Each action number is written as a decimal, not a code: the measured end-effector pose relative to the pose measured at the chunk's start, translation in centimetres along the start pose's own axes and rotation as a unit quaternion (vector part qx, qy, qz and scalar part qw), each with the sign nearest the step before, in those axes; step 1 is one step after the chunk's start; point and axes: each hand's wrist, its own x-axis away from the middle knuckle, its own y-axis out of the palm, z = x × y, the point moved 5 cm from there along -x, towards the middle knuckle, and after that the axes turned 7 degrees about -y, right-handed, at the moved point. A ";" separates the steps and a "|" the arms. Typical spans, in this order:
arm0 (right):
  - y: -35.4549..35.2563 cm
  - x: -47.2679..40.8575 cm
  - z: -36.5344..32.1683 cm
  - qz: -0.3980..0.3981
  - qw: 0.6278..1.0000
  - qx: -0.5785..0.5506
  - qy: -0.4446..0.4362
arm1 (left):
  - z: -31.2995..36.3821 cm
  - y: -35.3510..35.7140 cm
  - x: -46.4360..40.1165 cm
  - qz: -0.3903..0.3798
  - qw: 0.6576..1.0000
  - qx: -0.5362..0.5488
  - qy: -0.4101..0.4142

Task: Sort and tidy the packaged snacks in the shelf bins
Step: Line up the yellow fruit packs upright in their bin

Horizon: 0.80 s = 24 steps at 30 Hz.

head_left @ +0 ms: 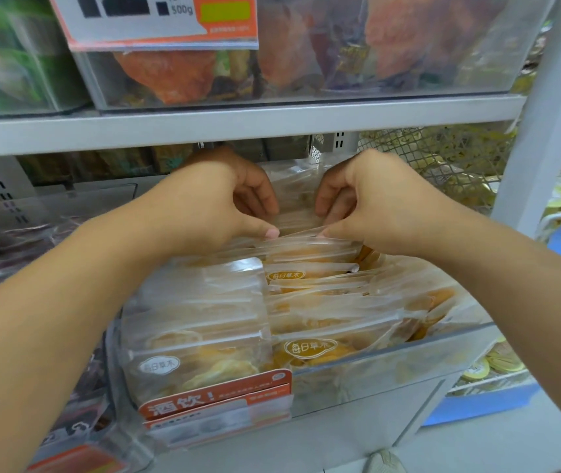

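Two-handed grip on packet [298, 222] (crosswise)

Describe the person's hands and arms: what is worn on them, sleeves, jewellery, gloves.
Both arms are bare from forearm to fingertips; no sleeve shows in view. The left hand and right hand wear no gloves. No ring, watch or bracelet is visible on the fingers or wrists that show. The nails that show are short and unpainted. Nothing is marked on either arm.

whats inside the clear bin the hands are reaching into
The clear bin holds two rows of upright snack packets with orange-yellow contents. The left hand and right hand pinch a rear packet; the bin's floor and back are hidden.
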 end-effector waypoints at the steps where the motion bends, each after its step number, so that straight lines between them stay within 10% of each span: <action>1: -0.3 0.0 -0.3 0.011 1.000 0.015 -0.007 | 0.0 -0.3 0.3 0.010 1.000 -0.028 0.007; 10: -0.4 0.1 -2.1 0.025 0.994 0.099 -0.030 | 0.5 -0.2 0.4 0.080 0.987 -0.139 0.024; 15: 1.1 -1.2 -3.6 0.057 0.975 0.211 -0.048 | 1.2 0.7 0.5 0.074 0.995 -0.053 0.032; 24: 0.3 -0.5 -1.1 0.096 0.994 0.048 -0.026 | -0.2 1.1 0.3 0.068 0.987 0.142 -0.035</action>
